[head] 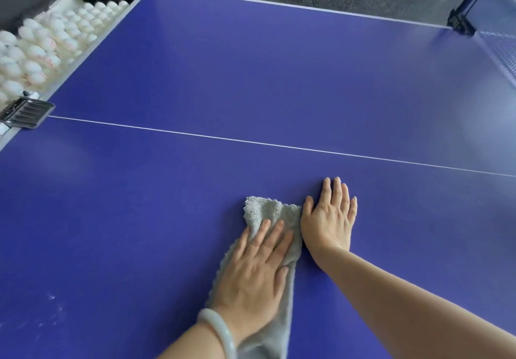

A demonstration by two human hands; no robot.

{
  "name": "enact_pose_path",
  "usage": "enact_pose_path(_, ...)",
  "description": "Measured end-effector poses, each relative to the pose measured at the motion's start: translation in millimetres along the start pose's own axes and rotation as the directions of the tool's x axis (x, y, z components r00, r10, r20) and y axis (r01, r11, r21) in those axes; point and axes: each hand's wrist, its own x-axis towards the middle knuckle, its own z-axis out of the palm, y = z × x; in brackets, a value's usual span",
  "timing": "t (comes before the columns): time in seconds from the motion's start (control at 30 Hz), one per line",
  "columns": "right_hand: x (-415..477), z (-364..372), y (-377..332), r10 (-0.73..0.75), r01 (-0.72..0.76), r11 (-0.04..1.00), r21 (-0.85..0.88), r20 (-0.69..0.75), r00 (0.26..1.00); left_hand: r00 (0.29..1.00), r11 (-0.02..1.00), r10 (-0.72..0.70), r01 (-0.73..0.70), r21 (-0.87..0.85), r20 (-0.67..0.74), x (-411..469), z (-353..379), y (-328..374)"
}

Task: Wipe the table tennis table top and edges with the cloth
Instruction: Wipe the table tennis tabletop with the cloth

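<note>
Nearest the viewer, a pale bracelet point(220, 333) is worn on the left wrist. The left hand point(251, 280) is laid flat on the grey cloth point(265, 210), fingers straight and pressing down; nothing is gripped. The cloth lies in a long fold on the near half of the blue table top point(251, 79), running from under the left forearm to just past the fingertips. Just to its right, the right hand point(329, 219) is spread flat on the bare surface, fingers straight, with its thumb side against the cloth's edge; it holds nothing.

The step in hand is judged to be wiping the top, with the near half being worked. White specks point(53, 303) are seen at the near left, so a sweep leftward is probably called for, with pressure kept on the cloth so that it is not bunched.

Further off, the white centre line point(251, 141) is crossed by neither hand. Beyond it the far half and the left edge point(92, 49) are judged not yet reached. A metal clamp point(25, 111) and a tray of white balls point(42, 49) are set along that edge and would have to be worked around. The net point(499, 49) stands at the far right.
</note>
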Motion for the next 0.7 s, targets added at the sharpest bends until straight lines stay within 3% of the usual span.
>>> enact_pose_path(0.07,-0.3,0.6,-0.3,-0.001,0.001,1.000,-0.007,-0.005,1.000,1.000,0.999,0.010,-0.009,0.048,-0.022,4.2,-11.1,-48.0)
enact_pose_path(0.2,0.6,3.4,-1.3,0.003,-0.003,1.000,-0.013,-0.011,1.000,0.933,0.928,-0.356,0.360,0.098,-0.054,22.0,-33.1,-140.7)
enact_pose_path(0.27,2.3,3.5,-1.0,0.007,-0.008,1.000,-0.020,-0.015,1.000,0.856,0.854,-0.515,0.516,0.064,-0.037,32.0,-31.4,-135.4)
enact_pose_path(0.33,1.6,2.7,-1.4,0.011,-0.011,1.000,-0.020,-0.013,1.000,0.825,0.824,-0.563,0.565,0.046,-0.052,34.3,-25.1,-96.5)
enact_pose_path(0.4,0.8,1.3,-2.4,0.008,-0.008,1.000,-0.017,-0.008,1.000,0.882,0.881,-0.469,0.471,0.041,-0.043,20.2,-14.6,-40.4)
enact_pose_path(0.53,0.5,-1.1,-1.3,0.001,-0.001,1.000,-0.015,0.006,1.000,0.995,0.996,-0.091,0.090,0.018,0.040,-40.9,2.6,48.1)
enact_pose_path(0.63,0.2,-1.8,-0.6,-0.002,0.002,1.000,-0.005,0.006,1.000,0.990,0.993,0.113,-0.114,0.014,0.086,-50.2,2.5,26.8)
enact_pose_path(0.7,-0.2,-1.1,-1.1,-0.004,0.004,1.000,-0.004,0.004,1.000,0.992,0.991,0.095,-0.103,0.086,0.086,-29.0,-4.2,-8.3)
